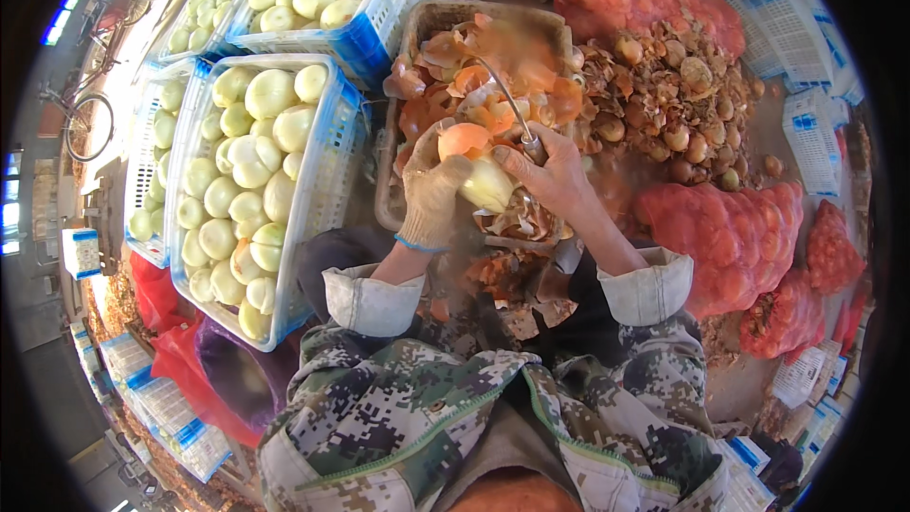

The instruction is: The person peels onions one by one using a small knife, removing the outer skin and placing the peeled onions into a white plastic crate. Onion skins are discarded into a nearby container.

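Observation:
My left hand (432,188), in a knitted work glove, grips a partly peeled onion (489,185). Its lower part is bare and pale. An orange-brown piece of skin (462,141) shows between my hands; whether it is still attached I cannot tell. In my bare right hand (558,174) is the handle of a thin curved blade (503,85), which points up and away from me. The right thumb presses near the onion's upper edge. Beneath both hands is a worn plastic crate (490,8) heaped with loose onion skins (434,89).
To the left stand plastic crates (348,96) filled with peeled onions (249,160). A pile of unpeeled onions (668,103) lies at the right among dry skins. Red mesh sacks of onions (725,242) sit beside and beyond it. Stacked crates (810,135) line the far right.

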Demonstrator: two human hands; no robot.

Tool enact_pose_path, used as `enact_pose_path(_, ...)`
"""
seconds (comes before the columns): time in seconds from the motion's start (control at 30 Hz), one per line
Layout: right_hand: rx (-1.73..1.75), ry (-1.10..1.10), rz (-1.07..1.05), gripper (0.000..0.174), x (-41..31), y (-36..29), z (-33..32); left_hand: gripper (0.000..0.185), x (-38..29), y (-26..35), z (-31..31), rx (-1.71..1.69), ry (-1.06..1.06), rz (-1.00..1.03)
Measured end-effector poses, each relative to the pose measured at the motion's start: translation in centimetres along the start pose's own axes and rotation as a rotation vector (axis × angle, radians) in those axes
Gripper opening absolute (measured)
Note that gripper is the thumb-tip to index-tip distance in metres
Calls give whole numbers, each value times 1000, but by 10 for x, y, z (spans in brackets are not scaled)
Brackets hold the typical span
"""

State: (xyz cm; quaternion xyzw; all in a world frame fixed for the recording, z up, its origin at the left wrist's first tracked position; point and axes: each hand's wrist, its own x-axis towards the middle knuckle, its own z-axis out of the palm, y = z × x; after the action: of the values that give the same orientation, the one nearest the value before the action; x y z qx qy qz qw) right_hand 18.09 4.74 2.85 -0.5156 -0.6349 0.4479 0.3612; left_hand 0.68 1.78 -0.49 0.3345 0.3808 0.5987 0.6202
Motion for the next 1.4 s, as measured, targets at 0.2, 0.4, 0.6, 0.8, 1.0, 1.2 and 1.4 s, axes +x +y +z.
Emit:
enact_pose_path(0.2,-105,195,-139,21,1,-3,20,68,10,-28,-8,-383,199,-117)
enact_pose_path(0.4,-85,260,-61,21,8,21,29,72,-13,-30,-3,-340,84,-333)
enact_pose_path(0.6,-11,170,57,29,12,20,16,63,-14,-1,-5,-206,0,-340)
enact_pose_path(0.8,-268,126,-152,62,15,2,-18,86,-7,24,0,699,26,70)
enact_pose_path(1.0,-427,-131,-406,64,-1,-11,-8,102,-9,19,-4,1180,-21,99)
enact_pose_path(1.2,-560,-261,-404,43,0,-5,-18,81,-10,14,-8,1399,-140,222)
enact_pose_path(1.4,-689,-296,-465,27,-2,12,-11,75,-9,22,2,1503,-231,96)
